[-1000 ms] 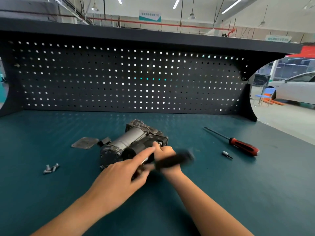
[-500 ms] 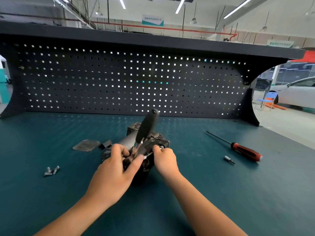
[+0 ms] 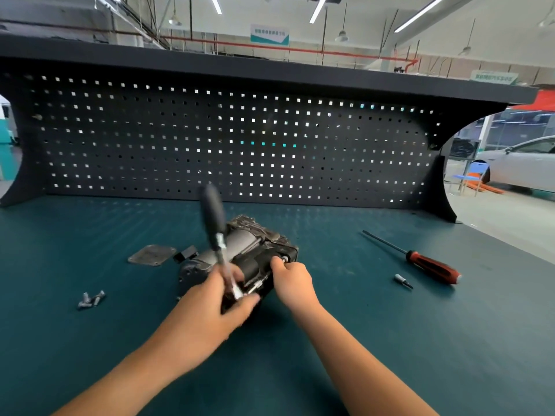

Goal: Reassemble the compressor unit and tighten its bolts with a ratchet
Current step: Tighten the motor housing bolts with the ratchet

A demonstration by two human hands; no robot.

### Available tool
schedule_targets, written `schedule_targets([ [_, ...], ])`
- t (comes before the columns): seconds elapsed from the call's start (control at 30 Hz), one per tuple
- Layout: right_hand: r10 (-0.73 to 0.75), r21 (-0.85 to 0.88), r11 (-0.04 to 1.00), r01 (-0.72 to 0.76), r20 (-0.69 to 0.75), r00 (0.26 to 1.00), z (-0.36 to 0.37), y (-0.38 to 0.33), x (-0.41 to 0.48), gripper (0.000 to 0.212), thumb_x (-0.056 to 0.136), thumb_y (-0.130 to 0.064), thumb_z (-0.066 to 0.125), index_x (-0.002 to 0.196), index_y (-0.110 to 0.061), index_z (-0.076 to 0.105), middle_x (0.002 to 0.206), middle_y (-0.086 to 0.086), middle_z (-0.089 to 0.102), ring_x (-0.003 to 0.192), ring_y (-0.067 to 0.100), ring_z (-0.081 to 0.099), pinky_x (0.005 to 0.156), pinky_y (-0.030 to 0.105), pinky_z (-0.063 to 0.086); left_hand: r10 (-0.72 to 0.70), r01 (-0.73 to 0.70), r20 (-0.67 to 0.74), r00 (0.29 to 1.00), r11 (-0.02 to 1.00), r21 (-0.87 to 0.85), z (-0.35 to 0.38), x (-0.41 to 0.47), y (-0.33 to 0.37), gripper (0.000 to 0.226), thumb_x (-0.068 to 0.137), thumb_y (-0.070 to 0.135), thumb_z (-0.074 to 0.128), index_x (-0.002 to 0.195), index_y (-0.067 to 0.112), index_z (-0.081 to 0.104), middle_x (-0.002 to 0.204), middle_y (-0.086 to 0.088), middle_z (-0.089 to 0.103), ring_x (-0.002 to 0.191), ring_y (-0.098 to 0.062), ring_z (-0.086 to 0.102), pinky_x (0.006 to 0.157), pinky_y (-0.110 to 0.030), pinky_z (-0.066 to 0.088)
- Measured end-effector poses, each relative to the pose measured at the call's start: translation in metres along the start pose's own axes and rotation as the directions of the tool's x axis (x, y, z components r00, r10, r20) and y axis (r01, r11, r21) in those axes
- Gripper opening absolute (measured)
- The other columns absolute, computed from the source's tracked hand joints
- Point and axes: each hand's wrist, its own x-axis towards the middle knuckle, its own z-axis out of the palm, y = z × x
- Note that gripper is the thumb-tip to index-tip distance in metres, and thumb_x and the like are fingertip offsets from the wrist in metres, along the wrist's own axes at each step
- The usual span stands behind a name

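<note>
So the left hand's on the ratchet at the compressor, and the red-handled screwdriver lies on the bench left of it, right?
Not quite: the head view shows the red-handled screwdriver lying right of the compressor. The left hand is on the ratchet.

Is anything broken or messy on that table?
Nothing looks broken or spilled. The compressor just isn't finished: a flat metal plate lies loose on the bench left of it, and a few bolts sit in a small pile farther left.

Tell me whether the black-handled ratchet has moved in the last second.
Yes. The black-handled ratchet swung from pointing right, toward the red-handled screwdriver, up to stand over the grey compressor unit, leaning left.
</note>
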Motion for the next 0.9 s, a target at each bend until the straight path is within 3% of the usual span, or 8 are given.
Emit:
schedule_targets([
  [0.1, 0.006, 0.002, 1.0, -0.006, 0.049, 0.999, -0.002, 0.0, 0.002, 0.041, 0.095, -0.032, 0.04, 0.059, -0.013, 0.042, 0.063, 0.002, 0.044, 0.059, 0.019, 0.042, 0.065, 0.027, 0.034, 0.313, -0.311, 0.064, 0.948, 0.857, 0.412, -0.006, -0.007, 0.002, 0.037, 0.082, 0.047, 0.061, 0.114, 0.047, 0.042, 0.089, 0.018, 0.06, 0.073, 0.0, 0.057, 0.065, -0.015, 0.04],
  [0.2, -0.009, -0.019, 1.0, 0.009, 0.011, 1.0, -0.002, 0.0, 0.001, 0.051, 0.094, -0.044, 0.044, 0.053, -0.013, 0.038, 0.057, -0.002, 0.043, 0.055, 0.016, 0.041, 0.055, 0.029, 0.032, 0.535, -0.525, 0.181, 0.825, 0.609, 0.594, -0.005, -0.009, -0.003, 0.05, 0.053, 0.032, 0.089, 0.097, 0.023, 0.067, 0.078, 0.013, 0.064, 0.056, -0.003, 0.062, 0.049, -0.016, 0.045],
  [0.27, -0.018, -0.009, 1.0, 0.018, -0.008, 1.0, -0.001, 0.0, -0.001, 0.054, 0.093, -0.042, 0.046, 0.05, -0.014, 0.033, 0.051, -0.003, 0.038, 0.05, 0.014, 0.036, 0.05, 0.03, 0.028, 0.552, -0.519, 0.194, 0.811, 0.525, 0.675, 0.0, -0.011, -0.004, 0.054, 0.04, 0.039, 0.091, 0.086, 0.018, 0.071, 0.071, 0.012, 0.067, 0.043, -0.004, 0.059, 0.037, -0.016, 0.041],
  [0.4, 0.001, -0.001, 1.0, -0.001, 0.006, 1.0, -0.001, -0.001, -0.002, 0.046, 0.096, -0.031, 0.04, 0.054, -0.013, 0.033, 0.054, -0.001, 0.036, 0.05, 0.015, 0.032, 0.048, 0.029, 0.024, 0.419, -0.328, 0.107, 0.902, 0.502, 0.8, 0.005, -0.01, 0.0, 0.055, 0.056, 0.051, 0.083, 0.088, 0.013, 0.06, 0.051, 0.002, 0.063, 0.04, -0.011, 0.059, 0.033, -0.021, 0.039],
  [0.5, 0.004, 0.003, 1.0, -0.004, 0.022, 1.0, -0.002, -0.002, -0.001, 0.045, 0.096, -0.029, 0.039, 0.055, -0.013, 0.033, 0.054, 0.0, 0.035, 0.05, 0.015, 0.032, 0.048, 0.028, 0.024, 0.472, -0.347, 0.094, 0.877, 0.484, 0.803, 0.006, -0.009, -0.005, 0.055, 0.035, 0.051, 0.089, 0.061, 0.014, 0.058, 0.033, 0.0, 0.049, 0.025, -0.016, 0.048, 0.026, -0.015, 0.025],
  [0.67, 0.032, 0.023, 0.999, -0.033, 0.043, 0.999, -0.002, -0.003, -0.002, 0.043, 0.095, -0.031, 0.044, 0.057, -0.012, 0.039, 0.057, 0.0, 0.04, 0.052, 0.015, 0.036, 0.049, 0.028, 0.027, 0.653, -0.521, 0.143, 0.743, 0.432, 0.736, 0.002, -0.005, -0.007, 0.06, 0.038, 0.04, 0.09, 0.089, 0.015, 0.073, 0.079, 0.0, 0.066, 0.054, -0.013, 0.062, 0.048, -0.02, 0.048],
  [0.77, 0.04, 0.107, 0.993, -0.051, 0.104, 0.994, -0.008, -0.004, -0.004, 0.044, 0.094, -0.031, 0.048, 0.055, -0.014, 0.036, 0.049, -0.003, 0.037, 0.044, 0.012, 0.033, 0.043, 0.024, 0.026, 0.716, -0.624, 0.256, 0.649, 0.309, 0.718, -0.001, -0.005, -0.004, 0.046, 0.044, 0.033, 0.09, 0.082, 0.016, 0.072, 0.082, 0.0, 0.067, 0.058, -0.013, 0.061, 0.053, -0.021, 0.049],
  [0.9, 0.062, 0.171, 0.979, -0.11, 0.266, 0.962, -0.019, -0.007, -0.004, 0.043, 0.095, -0.034, 0.048, 0.058, -0.015, 0.039, 0.032, -0.008, 0.031, 0.026, 0.008, 0.025, 0.034, 0.011, 0.017, 0.737, -0.586, 0.173, 0.653, 0.348, 0.732, -0.004, -0.004, -0.011, 0.03, 0.064, 0.034, 0.077, 0.084, 0.012, 0.072, 0.08, 0.002, 0.068, 0.059, -0.014, 0.064, 0.053, -0.023, 0.052],
])
